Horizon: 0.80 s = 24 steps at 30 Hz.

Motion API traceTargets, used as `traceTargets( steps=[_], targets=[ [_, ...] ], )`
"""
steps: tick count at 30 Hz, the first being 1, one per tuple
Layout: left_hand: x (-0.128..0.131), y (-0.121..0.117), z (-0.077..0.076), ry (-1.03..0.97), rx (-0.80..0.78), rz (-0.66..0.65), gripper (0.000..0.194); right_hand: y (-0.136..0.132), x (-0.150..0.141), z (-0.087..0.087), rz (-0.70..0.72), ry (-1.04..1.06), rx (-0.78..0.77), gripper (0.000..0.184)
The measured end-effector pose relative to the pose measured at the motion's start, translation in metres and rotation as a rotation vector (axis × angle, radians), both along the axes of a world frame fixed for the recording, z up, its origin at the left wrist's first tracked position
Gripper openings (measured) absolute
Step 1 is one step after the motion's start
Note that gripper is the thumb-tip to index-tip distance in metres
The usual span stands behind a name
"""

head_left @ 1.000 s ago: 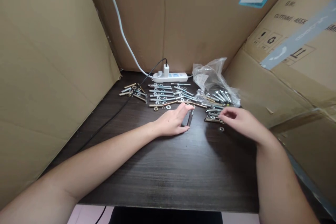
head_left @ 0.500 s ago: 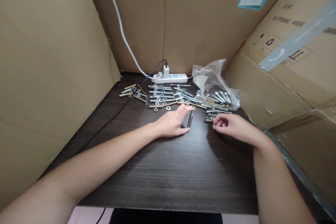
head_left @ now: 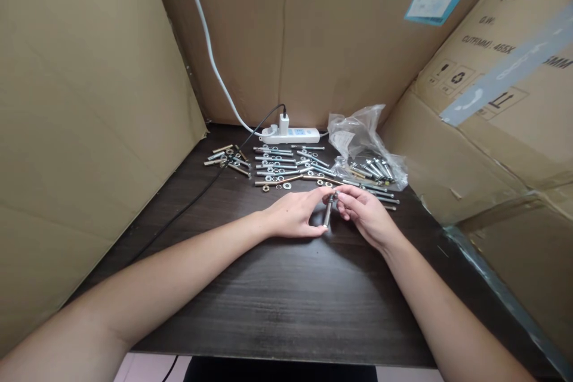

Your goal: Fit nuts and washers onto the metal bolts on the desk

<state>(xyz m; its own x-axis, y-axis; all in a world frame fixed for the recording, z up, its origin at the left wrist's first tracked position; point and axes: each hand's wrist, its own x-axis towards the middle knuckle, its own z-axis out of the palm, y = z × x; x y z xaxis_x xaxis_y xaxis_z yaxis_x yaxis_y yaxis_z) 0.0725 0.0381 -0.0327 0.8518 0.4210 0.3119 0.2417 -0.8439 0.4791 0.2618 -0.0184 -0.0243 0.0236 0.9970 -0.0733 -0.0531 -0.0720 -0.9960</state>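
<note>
My left hand (head_left: 295,213) holds an expansion bolt (head_left: 329,212) tilted above the table, its lower end at the thumb and its upper end at the index finger. My right hand (head_left: 364,213) is closed in a pinch at the bolt's upper end, on a small metal piece (head_left: 335,194); whether it is a nut or a washer I cannot tell. Just beyond the hands lie rows of long bolts and sleeves (head_left: 274,166), with loose washers (head_left: 287,186) and nuts (head_left: 265,188) among them. My right hand partly hides more bolts (head_left: 385,199).
A white power strip (head_left: 290,135) with a plugged-in adapter stands at the back. A black cable (head_left: 188,203) crosses the table's left side. A clear plastic bag (head_left: 358,131) holds more bolts at the back right. Cardboard walls (head_left: 242,42) enclose the dark table (head_left: 277,298).
My right hand has moved left from the bolts on the right to the upper end of the bolt in my left hand. My left hand has stayed nearly still.
</note>
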Motion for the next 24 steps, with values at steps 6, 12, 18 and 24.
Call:
traceTargets(
  steps=[6, 12, 18, 24],
  targets=[
    [-0.0013, -0.0007, 0.0039, 0.015, -0.05, -0.045, 0.071, 0.0, -0.0006, 0.0, -0.031, 0.068, -0.015, 0.031],
    [-0.0021, -0.0019, 0.0035, 0.012, -0.059, -0.03, 0.075, -0.0014, -0.0015, 0.0019, -0.007, 0.085, -0.028, 0.028],
    [-0.0013, -0.0016, 0.0011, 0.046, -0.019, -0.017, 0.065, -0.0008, -0.0002, -0.0008, 0.014, 0.094, -0.036, 0.026],
    [-0.0008, -0.0012, 0.0012, 0.046, -0.015, -0.042, 0.057, -0.0013, 0.0007, -0.0026, 0.037, 0.084, -0.024, 0.026]
  ],
)
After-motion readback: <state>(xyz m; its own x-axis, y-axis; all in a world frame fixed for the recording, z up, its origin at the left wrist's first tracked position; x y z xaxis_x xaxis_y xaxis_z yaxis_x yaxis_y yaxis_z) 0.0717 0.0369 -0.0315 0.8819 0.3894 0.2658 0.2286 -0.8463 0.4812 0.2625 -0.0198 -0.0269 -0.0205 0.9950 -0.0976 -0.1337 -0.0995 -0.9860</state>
